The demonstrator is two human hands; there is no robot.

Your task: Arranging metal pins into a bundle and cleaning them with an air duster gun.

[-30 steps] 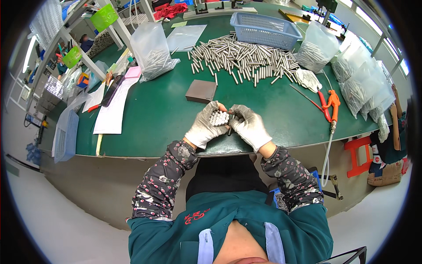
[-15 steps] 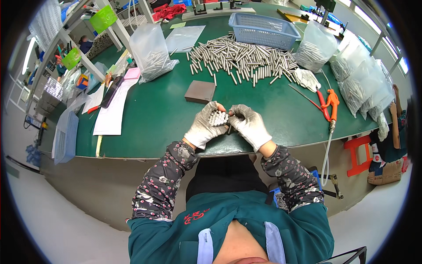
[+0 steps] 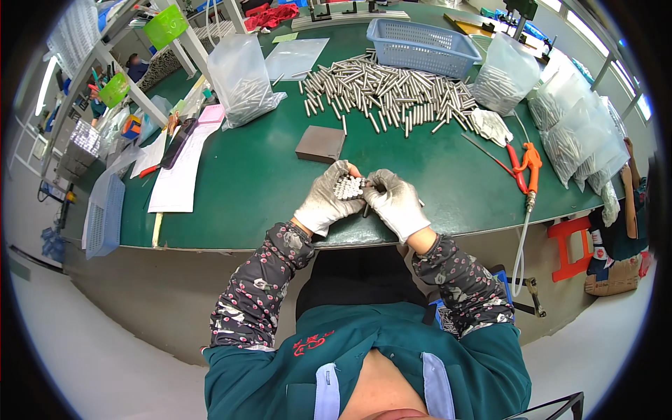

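Observation:
My left hand (image 3: 323,201), in a grey and white work glove with bare fingertips, is wrapped round a bundle of metal pins (image 3: 348,187). Their round ends face up in a tight cluster. Against the bundle's right side, my gloved right hand (image 3: 396,201) has its fingers closed on a metal pin, mostly hidden by the glove. A dark pin end (image 3: 367,211) shows below its fingers, and another short end (image 3: 421,203) pokes out at its right edge. Just beyond my left hand lies a flat brown block (image 3: 320,144). Farther off spreads a large heap of loose metal pins (image 3: 392,91).
A blue basket (image 3: 422,50) stands behind the heap. Bags of pins flank it: one at left (image 3: 245,84), several at right (image 3: 570,136). An orange air gun (image 3: 530,164) and red-handled pliers (image 3: 516,168) lie at right. Papers (image 3: 175,178) are at left on the green table (image 3: 259,203).
My right hand has turned slightly, and a pin end now shows at its right edge. My left hand keeps hold of the bundle in nearly the same place.

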